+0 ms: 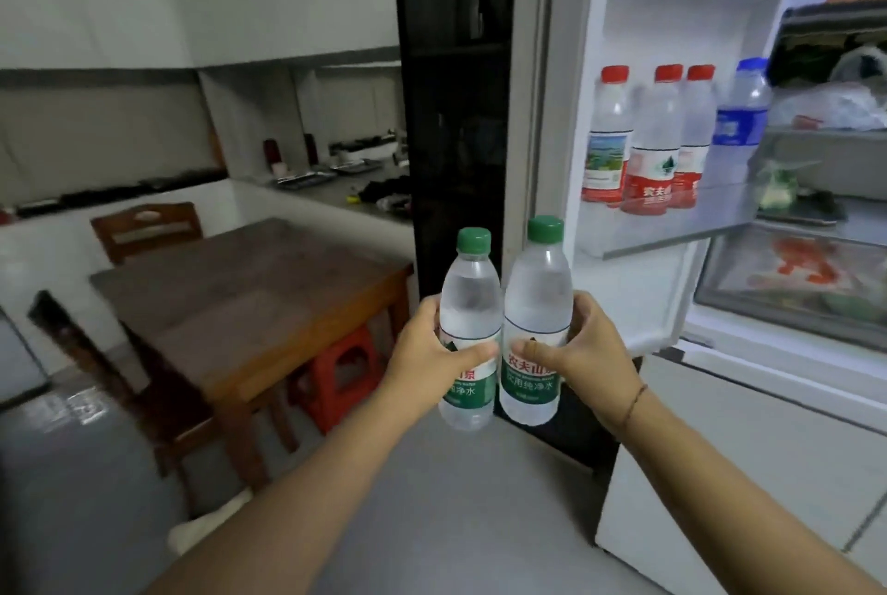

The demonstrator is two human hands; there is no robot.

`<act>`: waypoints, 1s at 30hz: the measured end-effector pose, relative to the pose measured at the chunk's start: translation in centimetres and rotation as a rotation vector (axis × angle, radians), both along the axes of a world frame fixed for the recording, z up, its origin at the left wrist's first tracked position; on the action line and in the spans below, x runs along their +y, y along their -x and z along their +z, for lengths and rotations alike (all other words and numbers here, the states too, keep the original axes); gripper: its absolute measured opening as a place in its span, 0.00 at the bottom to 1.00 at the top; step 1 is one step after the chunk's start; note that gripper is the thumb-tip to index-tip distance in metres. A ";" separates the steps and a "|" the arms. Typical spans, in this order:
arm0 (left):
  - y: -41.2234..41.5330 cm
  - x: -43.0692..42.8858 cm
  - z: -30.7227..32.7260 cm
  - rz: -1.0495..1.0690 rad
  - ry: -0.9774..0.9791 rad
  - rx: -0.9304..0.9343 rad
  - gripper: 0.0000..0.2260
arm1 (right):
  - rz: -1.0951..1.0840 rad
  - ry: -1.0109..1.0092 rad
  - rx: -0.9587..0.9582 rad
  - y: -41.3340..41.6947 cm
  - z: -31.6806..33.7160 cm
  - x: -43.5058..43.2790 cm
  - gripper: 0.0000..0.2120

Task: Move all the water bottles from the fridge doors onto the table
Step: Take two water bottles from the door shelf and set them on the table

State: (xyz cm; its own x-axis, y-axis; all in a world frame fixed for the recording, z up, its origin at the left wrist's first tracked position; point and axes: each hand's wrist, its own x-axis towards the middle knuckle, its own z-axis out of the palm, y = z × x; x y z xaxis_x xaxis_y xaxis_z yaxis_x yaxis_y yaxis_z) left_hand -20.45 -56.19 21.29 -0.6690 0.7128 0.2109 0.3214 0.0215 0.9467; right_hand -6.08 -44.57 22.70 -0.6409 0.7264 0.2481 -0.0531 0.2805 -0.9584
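Observation:
My left hand [432, 354] grips a green-capped water bottle [469, 301], held upright in mid-air. My right hand [583, 347] grips a second green-capped water bottle [537, 301] right beside it, the two bottles touching. On the open fridge door's shelf [672, 234] at upper right stand three red-capped bottles [653, 143] and one blue-capped bottle [741, 124]. The wooden table [230, 306] lies to the left, below the bottles I hold.
Two wooden chairs [144, 229] stand by the table and a red plastic stool [341, 373] sits under it. A tall black cabinet [456, 90] stands between the table and the fridge. The fridge interior [816, 258] holds bags and a drawer. A counter with trays runs along the back.

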 end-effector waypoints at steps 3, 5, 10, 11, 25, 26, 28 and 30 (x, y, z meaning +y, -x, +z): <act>4.5 -2.8 -0.9 0.086 0.012 -0.016 0.28 | 0.073 0.013 0.002 5.2 -0.7 -1.5 0.28; 7.3 -4.0 -1.4 0.147 0.020 -0.019 0.26 | 0.111 0.019 -0.008 8.7 -1.2 -2.1 0.27; 14.6 -5.3 -2.6 0.248 0.016 -0.038 0.23 | 0.176 0.056 -0.006 17.9 -2.8 -2.4 0.28; 16.3 -5.3 -2.9 0.259 0.015 -0.041 0.23 | 0.194 0.064 -0.004 19.8 -3.1 -2.3 0.28; 42.3 -0.9 -6.4 0.420 -0.045 -0.151 0.32 | 0.230 0.178 -0.019 47.7 -6.5 2.8 0.30; 44.0 -0.7 -6.7 0.434 -0.050 -0.160 0.33 | 0.222 0.183 -0.021 49.5 -6.6 3.2 0.30; 47.7 -0.2 -7.4 0.437 -0.043 -0.178 0.32 | 0.219 0.187 -0.030 53.1 -6.9 4.1 0.30; 51.3 0.5 -8.2 0.419 -0.051 -0.181 0.27 | 0.217 0.177 -0.037 56.6 -7.4 5.1 0.30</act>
